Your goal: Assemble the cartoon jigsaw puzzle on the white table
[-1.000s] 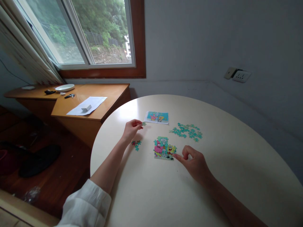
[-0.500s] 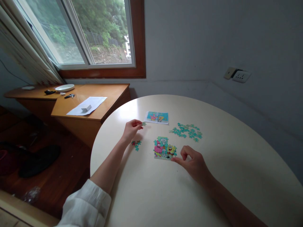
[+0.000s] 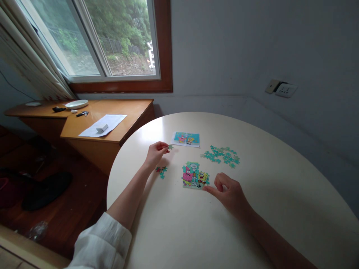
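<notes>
Sliding its thumb nearer, the empty right hand perhaps steadied the puzzle, while left hand pinched a piece.

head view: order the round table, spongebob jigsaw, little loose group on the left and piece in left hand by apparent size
1. Round table
2. Partly built SpongeBob jigsaw
3. Little loose group on the left
4. Jigsaw piece in the left hand, partly hidden
</notes>
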A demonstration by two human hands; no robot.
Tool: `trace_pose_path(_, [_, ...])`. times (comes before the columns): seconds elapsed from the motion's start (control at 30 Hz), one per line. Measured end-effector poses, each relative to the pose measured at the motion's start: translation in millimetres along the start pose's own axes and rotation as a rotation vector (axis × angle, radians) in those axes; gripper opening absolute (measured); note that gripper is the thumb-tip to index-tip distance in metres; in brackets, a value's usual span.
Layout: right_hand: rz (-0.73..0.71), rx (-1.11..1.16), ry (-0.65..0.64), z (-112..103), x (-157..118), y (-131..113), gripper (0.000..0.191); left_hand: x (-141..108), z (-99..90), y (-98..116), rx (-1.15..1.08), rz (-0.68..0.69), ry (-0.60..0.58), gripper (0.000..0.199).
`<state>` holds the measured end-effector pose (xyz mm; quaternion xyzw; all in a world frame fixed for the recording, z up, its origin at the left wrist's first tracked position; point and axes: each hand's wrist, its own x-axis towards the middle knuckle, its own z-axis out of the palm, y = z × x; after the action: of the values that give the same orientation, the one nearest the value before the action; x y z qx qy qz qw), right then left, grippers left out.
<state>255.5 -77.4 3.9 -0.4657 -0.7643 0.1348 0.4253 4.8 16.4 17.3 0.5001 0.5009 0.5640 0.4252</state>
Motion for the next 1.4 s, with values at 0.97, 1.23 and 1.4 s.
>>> trace_pose_path(0.97, [0.050,0.003,-0.021,0.0,0.8,-2.7,0.045,-0.7,0.3,1.1,0.004,-0.003,-0.007,0.012])
trace_pose_path(1.23, [0.042,-0.004,-0.019,-0.6,0.9,-3.4,0.045,-0.4,0.5,1.0,0.000,-0.009,-0.001,0.011])
trace_pose_path(1.4, [0.032,-0.008,-0.017,0.0,0.6,-2.9,0.044,-0.7,0.6,1.1,0.007,-0.008,-0.003,0.010])
